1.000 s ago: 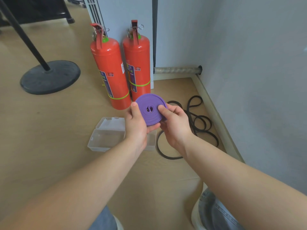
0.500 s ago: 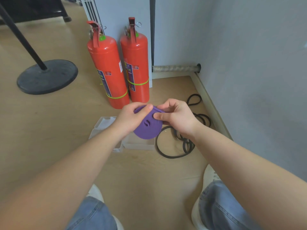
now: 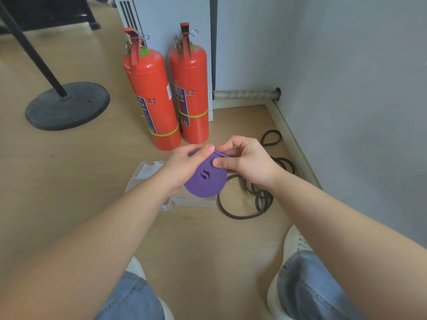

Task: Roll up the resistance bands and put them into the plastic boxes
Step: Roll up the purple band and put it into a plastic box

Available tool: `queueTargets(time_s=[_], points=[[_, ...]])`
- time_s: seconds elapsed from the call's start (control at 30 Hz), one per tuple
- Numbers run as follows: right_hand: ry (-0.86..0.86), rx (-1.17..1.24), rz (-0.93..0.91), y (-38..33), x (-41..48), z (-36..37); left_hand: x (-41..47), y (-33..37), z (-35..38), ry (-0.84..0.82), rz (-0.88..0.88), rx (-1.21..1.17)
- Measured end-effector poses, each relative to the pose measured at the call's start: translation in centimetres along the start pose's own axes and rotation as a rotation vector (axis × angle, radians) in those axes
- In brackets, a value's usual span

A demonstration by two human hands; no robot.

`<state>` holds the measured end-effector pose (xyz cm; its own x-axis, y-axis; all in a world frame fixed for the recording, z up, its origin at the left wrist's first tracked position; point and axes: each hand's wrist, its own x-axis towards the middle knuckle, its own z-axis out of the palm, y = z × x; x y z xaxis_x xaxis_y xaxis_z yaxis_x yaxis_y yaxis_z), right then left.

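Band roll (image 3: 208, 188), edges pinched, over plastic box (image 3: 196, 202)

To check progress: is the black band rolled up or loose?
Loose. The black band lies on the floor in open, overlapping loops beside the plastic box; the left hand and right hand hold the purple band.

left hand (image 3: 182, 168), right hand (image 3: 246, 163): pinch grips

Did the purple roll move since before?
Yes. The purple roll dropped from level with the foot of the fire extinguishers to just over the plastic box.
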<state>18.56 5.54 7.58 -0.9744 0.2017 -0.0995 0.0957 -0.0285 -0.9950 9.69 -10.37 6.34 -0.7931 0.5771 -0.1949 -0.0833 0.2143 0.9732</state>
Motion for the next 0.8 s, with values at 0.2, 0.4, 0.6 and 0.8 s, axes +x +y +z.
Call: queueTargets(time_s=[0.2,0.4,0.6,0.8], points=[[0.108,0.282,0.054,0.9,0.2,1.0,0.0,-0.5,0.9,0.174,0.018,-0.1],[0.144,0.423,0.153,1.5,0.5,0.8,-0.1,-0.3,1.8,0.232,-0.01,-0.12],[0.168,0.201,0.053,2.7,-0.7,1.0,0.0,-0.1,2.6,0.333,-0.077,-0.196],[0.197,0.249,0.129,3.0,-0.6,1.4,0.0,-0.3,2.1,0.235,-0.21,-0.285]])
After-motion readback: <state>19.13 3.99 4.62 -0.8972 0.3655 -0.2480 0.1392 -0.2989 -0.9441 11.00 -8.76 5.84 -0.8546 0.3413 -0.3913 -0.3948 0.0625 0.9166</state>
